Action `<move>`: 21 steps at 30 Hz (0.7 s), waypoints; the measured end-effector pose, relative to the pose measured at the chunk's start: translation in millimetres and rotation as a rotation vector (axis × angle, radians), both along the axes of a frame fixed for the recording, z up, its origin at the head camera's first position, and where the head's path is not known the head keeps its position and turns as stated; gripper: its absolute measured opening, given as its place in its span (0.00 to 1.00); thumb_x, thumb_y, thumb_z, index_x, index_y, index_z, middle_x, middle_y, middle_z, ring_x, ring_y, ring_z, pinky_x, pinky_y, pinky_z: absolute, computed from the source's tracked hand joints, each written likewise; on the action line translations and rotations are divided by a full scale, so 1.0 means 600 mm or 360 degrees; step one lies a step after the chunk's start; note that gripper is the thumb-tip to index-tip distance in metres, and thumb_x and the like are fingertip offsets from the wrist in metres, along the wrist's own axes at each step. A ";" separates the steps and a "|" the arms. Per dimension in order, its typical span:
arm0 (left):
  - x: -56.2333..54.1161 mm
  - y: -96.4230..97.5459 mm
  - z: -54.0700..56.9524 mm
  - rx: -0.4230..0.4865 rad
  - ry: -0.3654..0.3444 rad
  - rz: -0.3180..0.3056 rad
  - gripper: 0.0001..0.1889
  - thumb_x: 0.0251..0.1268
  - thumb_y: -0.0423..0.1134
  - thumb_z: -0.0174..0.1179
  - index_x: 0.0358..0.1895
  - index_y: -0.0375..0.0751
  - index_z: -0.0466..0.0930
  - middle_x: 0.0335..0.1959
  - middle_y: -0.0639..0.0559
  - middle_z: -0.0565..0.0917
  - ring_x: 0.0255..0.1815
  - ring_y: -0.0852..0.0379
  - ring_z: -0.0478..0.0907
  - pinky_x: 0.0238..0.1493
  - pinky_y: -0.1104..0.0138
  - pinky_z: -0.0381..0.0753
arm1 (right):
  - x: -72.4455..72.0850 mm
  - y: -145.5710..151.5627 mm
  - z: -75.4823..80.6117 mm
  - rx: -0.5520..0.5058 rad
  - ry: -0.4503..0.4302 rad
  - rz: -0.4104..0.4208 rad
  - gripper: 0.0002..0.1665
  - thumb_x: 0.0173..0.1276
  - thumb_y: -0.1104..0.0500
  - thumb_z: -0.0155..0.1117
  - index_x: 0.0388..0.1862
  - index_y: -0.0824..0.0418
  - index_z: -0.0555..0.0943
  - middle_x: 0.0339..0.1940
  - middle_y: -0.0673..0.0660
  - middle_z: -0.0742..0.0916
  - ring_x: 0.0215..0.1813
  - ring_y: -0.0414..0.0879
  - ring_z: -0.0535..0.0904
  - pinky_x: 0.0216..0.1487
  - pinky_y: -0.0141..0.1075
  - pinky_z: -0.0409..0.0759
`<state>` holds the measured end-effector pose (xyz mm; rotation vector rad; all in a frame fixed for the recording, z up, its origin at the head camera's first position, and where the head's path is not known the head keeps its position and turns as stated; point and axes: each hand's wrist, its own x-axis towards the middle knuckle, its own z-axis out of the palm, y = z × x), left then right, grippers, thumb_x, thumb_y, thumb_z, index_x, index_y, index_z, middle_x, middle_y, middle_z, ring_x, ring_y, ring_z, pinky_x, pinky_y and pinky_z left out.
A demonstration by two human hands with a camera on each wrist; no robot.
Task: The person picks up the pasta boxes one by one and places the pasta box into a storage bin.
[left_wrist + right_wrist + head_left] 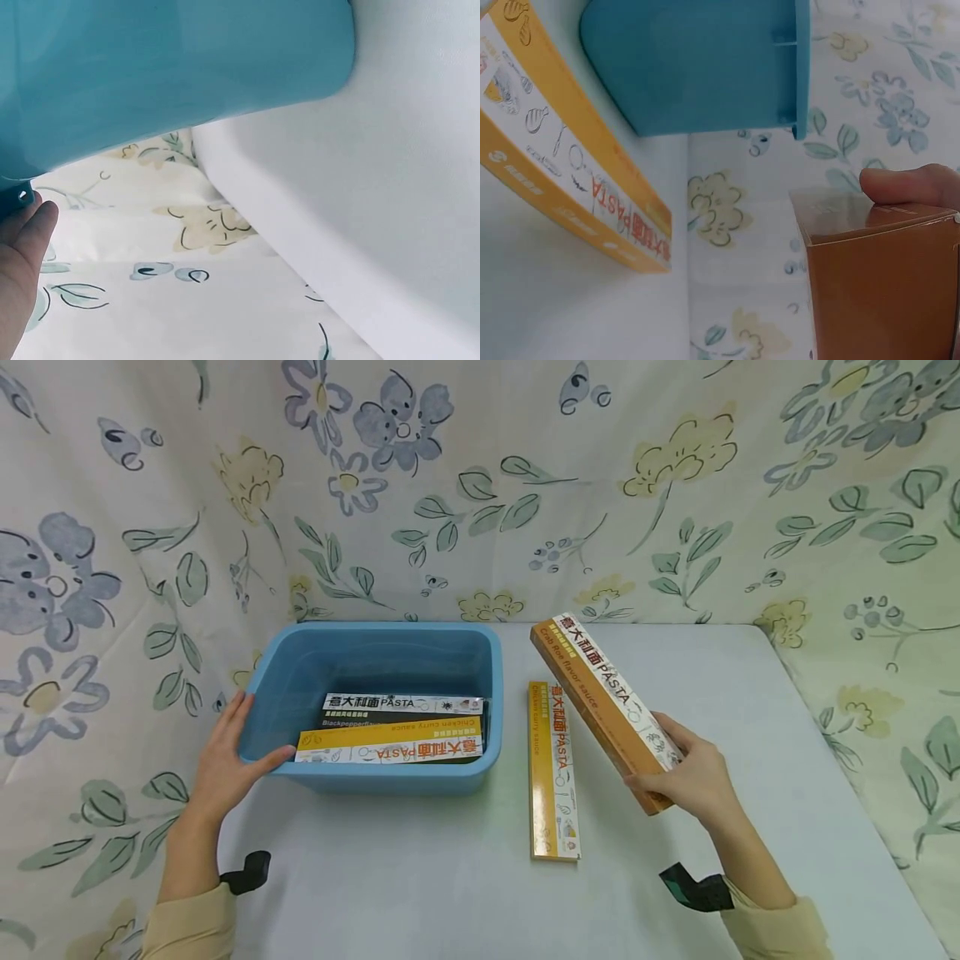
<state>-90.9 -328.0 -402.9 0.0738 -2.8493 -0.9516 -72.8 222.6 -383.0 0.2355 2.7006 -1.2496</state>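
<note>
My right hand grips the lower end of a brown "Crab Roe flavor sauce" pasta box, which is tilted above the table. In the right wrist view, the thumb lies along the brown box. My left hand holds the blue plastic bin at its front left corner, thumb over the rim and fingers along the outer side. Inside the bin lie a yellow chicken curry pasta box and a black pepper pasta box. Another yellow chicken curry pasta box lies on the table between bin and right hand.
The white table bears the bin at its back left. A flower-printed cloth hangs behind the table and along its sides. In the left wrist view, the table's edge runs close to the bin.
</note>
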 end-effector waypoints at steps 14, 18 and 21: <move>0.000 0.000 0.000 -0.0008 0.0013 -0.0002 0.52 0.58 0.56 0.64 0.78 0.39 0.44 0.79 0.38 0.44 0.74 0.27 0.43 0.61 0.27 0.49 | -0.006 -0.022 0.015 -0.0061 0.0099 0.0080 0.61 0.46 0.56 0.81 0.76 0.64 0.58 0.63 0.71 0.73 0.52 0.61 0.72 0.41 0.39 0.76; 0.000 -0.001 -0.001 0.0019 0.0039 -0.0023 0.51 0.58 0.56 0.65 0.78 0.39 0.45 0.78 0.37 0.44 0.74 0.27 0.43 0.62 0.27 0.49 | -0.006 -0.027 0.021 -0.0117 0.0137 0.0110 0.60 0.45 0.58 0.81 0.76 0.64 0.59 0.63 0.70 0.74 0.52 0.60 0.72 0.41 0.39 0.75; 0.000 -0.002 -0.002 0.0036 0.0055 -0.0037 0.51 0.58 0.55 0.65 0.78 0.39 0.45 0.78 0.37 0.45 0.75 0.28 0.43 0.62 0.28 0.49 | -0.006 -0.029 0.025 -0.0145 0.0164 0.0130 0.60 0.45 0.59 0.81 0.75 0.65 0.60 0.62 0.70 0.74 0.51 0.60 0.72 0.41 0.39 0.75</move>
